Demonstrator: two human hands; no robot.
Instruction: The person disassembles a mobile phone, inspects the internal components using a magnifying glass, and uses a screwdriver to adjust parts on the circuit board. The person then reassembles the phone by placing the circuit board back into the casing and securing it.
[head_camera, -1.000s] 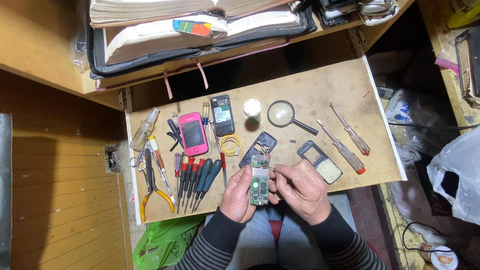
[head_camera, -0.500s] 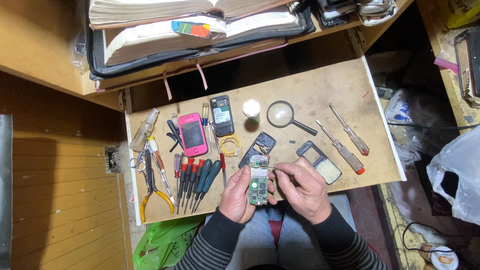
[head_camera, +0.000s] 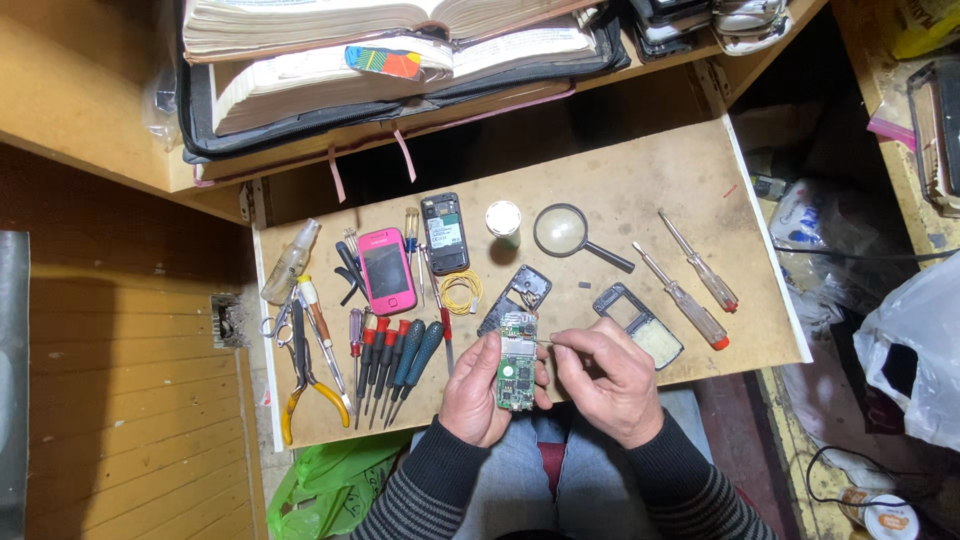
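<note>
The green circuit board (head_camera: 517, 362) of a phone stands upright in the left hand (head_camera: 478, 388), whose fingers are curled around its left edge and back, over the front edge of the pull-out wooden board (head_camera: 640, 170). The right hand (head_camera: 610, 378) is closed in a pinch on a thin metal tool (head_camera: 543, 342), and the tip touches the upper right corner of the circuit board. At 12 o'clock from the circuit board lies a black phone frame (head_camera: 517, 296), and at 2 o'clock a second frame with a pale screen (head_camera: 639, 323). At 11 o'clock there is a coil of yellow wire (head_camera: 460, 292), a pink phone (head_camera: 386, 271) and an open black phone (head_camera: 445, 232) showing a white label on its back. At 9 o'clock a row of small screwdrivers (head_camera: 392, 358) lies, and further left yellow-handled pliers (head_camera: 303, 385). Near 12 o'clock, farther up, stands a small white round pot (head_camera: 503, 219) beside a magnifying glass (head_camera: 568, 232); at 2 o'clock lie two screwdrivers with red ends (head_camera: 692, 290). Above, on a wooden shelf (head_camera: 70, 110), thick open books (head_camera: 380, 40) rest in a black case. A white plastic bag (head_camera: 915, 350) is at 3 o'clock, a green one (head_camera: 330, 485) at 8 o'clock.
</note>
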